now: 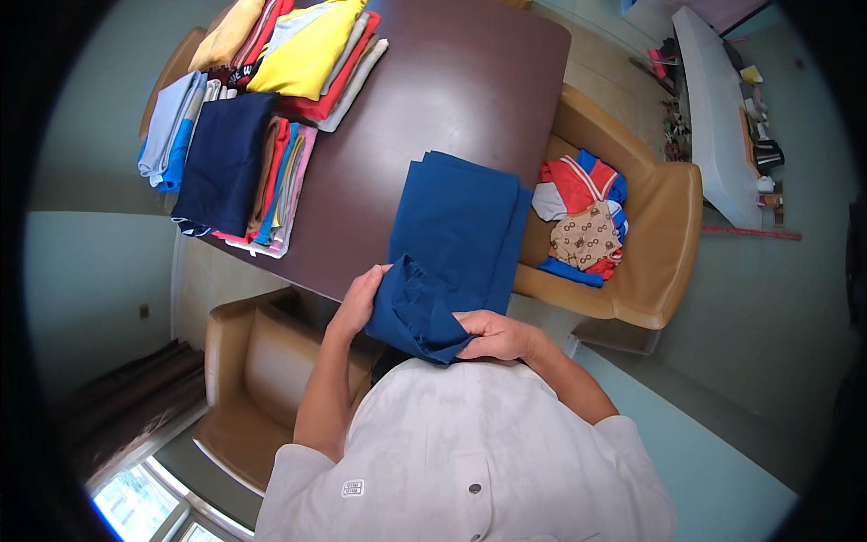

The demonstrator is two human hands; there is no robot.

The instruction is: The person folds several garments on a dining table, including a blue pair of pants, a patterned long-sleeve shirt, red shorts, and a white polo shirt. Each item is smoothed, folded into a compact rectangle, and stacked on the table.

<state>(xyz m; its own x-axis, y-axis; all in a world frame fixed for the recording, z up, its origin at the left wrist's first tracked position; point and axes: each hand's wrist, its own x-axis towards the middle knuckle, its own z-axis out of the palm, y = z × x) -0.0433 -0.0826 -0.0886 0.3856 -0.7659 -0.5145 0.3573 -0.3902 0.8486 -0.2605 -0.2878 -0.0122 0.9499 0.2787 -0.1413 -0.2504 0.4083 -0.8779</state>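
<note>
At the near end of a folded blue garment point(461, 221), the gathered edge is gripped at both sides by the closed fingers of the left hand point(358, 304) and right hand point(497, 335), presumably to control loose fabric. The rest is supported flat by the brown surface point(442, 72). Folded clothes point(226, 163) are stacked leftward, apparently separated from crumpled clothes point(587, 230) on the tan armchair point(670, 208).

Left hand point(358, 304): centre, holding left side of blue cloth's point(459, 221) gathered lower end.
Right hand point(498, 335): just below centre, gripping same end's right side.
Table point(442, 72): brown, top centre, under cloth.
Folded clothes point(224, 161): upper left, stacked on table.
Chair point(670, 208): tan, right, heaped garments point(585, 237) on seat.
Second chair point(287, 366): tan, lower left.
</note>
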